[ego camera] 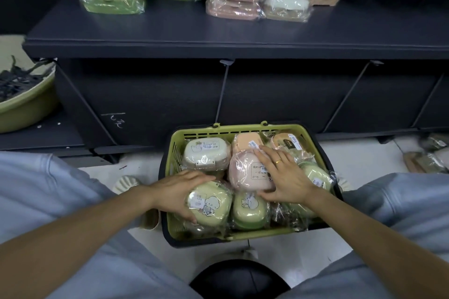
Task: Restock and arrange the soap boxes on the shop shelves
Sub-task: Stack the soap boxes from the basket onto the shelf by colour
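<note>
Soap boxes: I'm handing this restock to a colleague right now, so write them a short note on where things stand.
Left hand: grips the light green soap box at the basket's near left corner, fingers curled round its edge.
Right hand: lies on the pink soap box in the middle of the basket, fingers spread; no grip yet.
Green basket: on the floor before the shelf, full of wrapped boxes.
Done: the shelf holds stacks of green, pink and white-and-brown boxes, plus one tan box.
Left: empty the basket onto the shelf and sort by colour.
</note>
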